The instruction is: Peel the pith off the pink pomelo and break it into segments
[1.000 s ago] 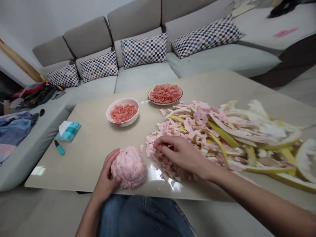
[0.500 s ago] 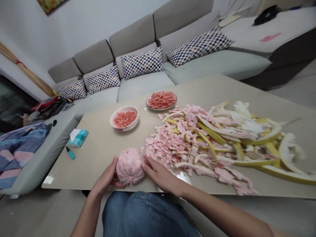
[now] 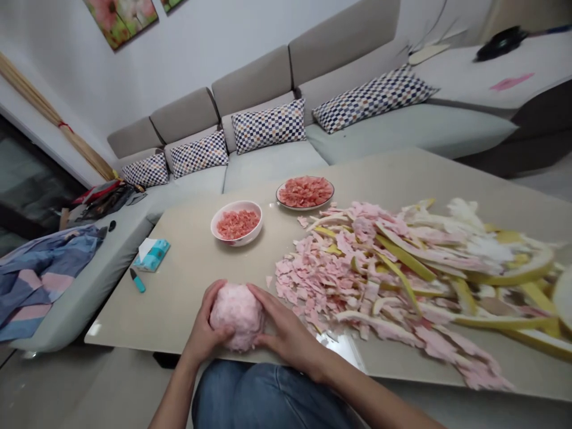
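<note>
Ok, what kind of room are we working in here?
Most likely a living room in a home: a long grey sofa with checkered cushions runs behind the low table, and a flower picture hangs on the wall.

In this last second, we have taken our right hand from the heap of peel scraps to the pink peeled fruit, and its fingers now reach higher on the right side than half a second ago. We have also raised our left hand's thumb across the front of the fruit, which has turned (the gathered folds that faced us no longer show). Our view has shifted too, so more of a flower picture appears on the wall.
</note>
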Demonstrator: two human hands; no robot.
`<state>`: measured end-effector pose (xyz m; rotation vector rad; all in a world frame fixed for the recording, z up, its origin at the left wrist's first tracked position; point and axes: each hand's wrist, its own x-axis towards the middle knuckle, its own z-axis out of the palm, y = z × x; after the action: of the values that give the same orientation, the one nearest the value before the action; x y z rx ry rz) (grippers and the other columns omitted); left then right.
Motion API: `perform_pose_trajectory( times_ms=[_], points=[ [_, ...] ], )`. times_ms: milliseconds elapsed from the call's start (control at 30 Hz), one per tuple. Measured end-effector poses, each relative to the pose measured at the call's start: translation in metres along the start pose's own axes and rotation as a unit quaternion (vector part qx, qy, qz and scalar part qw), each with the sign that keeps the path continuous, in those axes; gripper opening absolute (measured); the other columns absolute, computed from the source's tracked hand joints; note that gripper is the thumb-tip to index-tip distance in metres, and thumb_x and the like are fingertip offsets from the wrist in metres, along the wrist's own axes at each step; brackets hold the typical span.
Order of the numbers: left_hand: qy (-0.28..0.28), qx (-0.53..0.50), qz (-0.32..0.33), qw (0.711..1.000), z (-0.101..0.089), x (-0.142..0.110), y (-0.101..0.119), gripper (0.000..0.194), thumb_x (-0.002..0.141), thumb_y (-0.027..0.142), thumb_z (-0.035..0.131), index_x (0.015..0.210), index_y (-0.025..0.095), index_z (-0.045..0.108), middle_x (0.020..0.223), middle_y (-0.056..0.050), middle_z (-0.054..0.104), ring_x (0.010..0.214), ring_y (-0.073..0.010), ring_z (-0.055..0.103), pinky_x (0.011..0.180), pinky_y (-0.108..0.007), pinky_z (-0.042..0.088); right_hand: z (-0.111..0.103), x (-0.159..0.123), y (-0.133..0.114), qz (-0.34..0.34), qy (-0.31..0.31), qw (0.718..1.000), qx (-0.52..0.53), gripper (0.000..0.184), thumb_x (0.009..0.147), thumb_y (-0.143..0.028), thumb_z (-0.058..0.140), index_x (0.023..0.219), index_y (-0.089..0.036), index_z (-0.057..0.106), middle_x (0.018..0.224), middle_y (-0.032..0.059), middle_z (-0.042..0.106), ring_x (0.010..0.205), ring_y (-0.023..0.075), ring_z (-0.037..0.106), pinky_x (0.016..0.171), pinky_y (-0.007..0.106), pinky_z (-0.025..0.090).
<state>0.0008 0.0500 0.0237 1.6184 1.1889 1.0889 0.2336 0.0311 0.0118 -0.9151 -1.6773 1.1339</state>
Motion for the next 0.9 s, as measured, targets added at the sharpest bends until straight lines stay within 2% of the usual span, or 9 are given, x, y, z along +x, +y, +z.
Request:
perform_pose_trajectory(
  times_ms=[200, 367, 433, 500, 567, 633, 700, 767, 900],
  points=[
    [-0.048, 0.002, -0.029, 0.998, -0.006, -0.011, 0.002, 0.105, 0.059, 0.062, 0.083, 0.147, 0.025, 0.038, 0.152, -0.015, 0.039, 0.139, -0.0388, 0.041, 0.114, -0.049, 0.035, -0.007, 0.005, -0.001, -0.019, -0.037, 0.998, -0.046, 0.083, 0.075, -0.02, 0.078, 0.15, -0.027, 0.043, 0.154, 0.0115, 0.045, 0.143, 0.0271, 0.04, 0.12, 0.048, 0.03],
    [-0.06, 0.027, -0.037, 0.997, -0.011, -0.013, 0.01, 0.104, 0.062, 0.066, 0.08, 0.147, 0.024, 0.037, 0.154, -0.016, 0.035, 0.143, -0.0378, 0.035, 0.118, -0.052, 0.029, -0.022, 0.013, -0.029, 0.005, -0.051, 0.998, -0.043, 0.049, 0.085, -0.024, 0.065, 0.133, -0.025, 0.061, 0.142, 0.0095, 0.058, 0.132, 0.0246, 0.053, 0.112, 0.045, 0.04],
    [-0.036, 0.058, -0.015, 0.998, -0.011, -0.015, 0.009, 0.105, 0.06, 0.068, 0.08, 0.147, 0.025, 0.038, 0.155, -0.015, 0.031, 0.146, -0.0379, 0.03, 0.121, -0.053, 0.023, -0.028, 0.018, -0.033, -0.01, -0.03, 0.999, -0.041, 0.029, 0.086, -0.019, 0.055, 0.109, -0.024, 0.073, 0.124, 0.0079, 0.07, 0.116, 0.0225, 0.063, 0.103, 0.041, 0.047],
    [-0.006, 0.092, 0.001, 0.996, -0.006, -0.02, 0.009, 0.101, 0.062, 0.066, 0.08, 0.146, 0.027, 0.039, 0.157, -0.014, 0.028, 0.148, -0.0374, 0.026, 0.122, -0.055, 0.02, -0.031, 0.022, -0.033, -0.014, 0.023, 0.998, -0.052, 0.028, 0.081, -0.012, 0.045, 0.075, -0.022, 0.07, 0.089, 0.0053, 0.074, 0.087, 0.0191, 0.068, 0.083, 0.034, 0.052],
    [0.034, 0.119, -0.002, 0.992, 0.003, -0.026, 0.011, 0.092, 0.069, 0.06, 0.078, 0.146, 0.028, 0.039, 0.156, -0.013, 0.028, 0.148, -0.0364, 0.026, 0.121, -0.055, 0.022, -0.034, 0.026, -0.031, 0.013, 0.079, 0.994, -0.076, 0.026, 0.073, -0.009, 0.04, 0.055, -0.022, 0.054, 0.06, 0.0008, 0.061, 0.062, 0.0159, 0.06, 0.064, 0.029, 0.048],
    [0.086, 0.146, -0.022, 0.985, 0.014, -0.031, 0.016, 0.081, 0.076, 0.051, 0.074, 0.145, 0.028, 0.039, 0.154, -0.013, 0.032, 0.146, -0.0348, 0.031, 0.119, -0.054, 0.028, -0.036, 0.029, -0.031, 0.049, 0.101, 0.988, -0.108, 0.026, 0.074, -0.01, 0.039, 0.052, -0.023, 0.044, 0.051, -0.0016, 0.05, 0.053, 0.0147, 0.052, 0.056, 0.027, 0.042],
    [0.121, 0.166, -0.042, 0.978, 0.025, -0.033, 0.022, 0.074, 0.079, 0.043, 0.072, 0.144, 0.026, 0.04, 0.151, -0.013, 0.037, 0.143, -0.0334, 0.036, 0.118, -0.053, 0.03, -0.038, 0.033, -0.034, 0.064, 0.076, 0.983, -0.156, 0.028, 0.083, -0.016, 0.042, 0.057, -0.022, 0.05, 0.055, -0.001, 0.052, 0.056, 0.0157, 0.053, 0.058, 0.028, 0.042],
    [0.127, 0.168, -0.049, 0.976, 0.03, -0.032, 0.025, 0.074, 0.077, 0.037, 0.072, 0.143, 0.025, 0.04, 0.149, -0.013, 0.039, 0.141, -0.0329, 0.039, 0.118, -0.053, 0.031, -0.037, 0.037, -0.038, 0.042, 0.036, 0.977, -0.206, 0.024, 0.09, -0.027, 0.051, 0.072, -0.021, 0.065, 0.072, 0.0028, 0.063, 0.071, 0.0186, 0.061, 0.068, 0.031, 0.048],
    [0.07, 0.133, -0.025, 0.988, 0.021, -0.021, 0.025, 0.078, 0.073, 0.037, 0.075, 0.142, 0.024, 0.041, 0.15, -0.014, 0.038, 0.141, -0.0343, 0.039, 0.118, -0.054, 0.03, -0.033, 0.046, -0.047, -0.028, -0.018, 0.975, -0.219, 0.023, 0.088, -0.031, 0.064, 0.108, -0.023, 0.073, 0.115, 0.0097, 0.068, 0.109, 0.0241, 0.062, 0.097, 0.039, 0.047]
  ],
)
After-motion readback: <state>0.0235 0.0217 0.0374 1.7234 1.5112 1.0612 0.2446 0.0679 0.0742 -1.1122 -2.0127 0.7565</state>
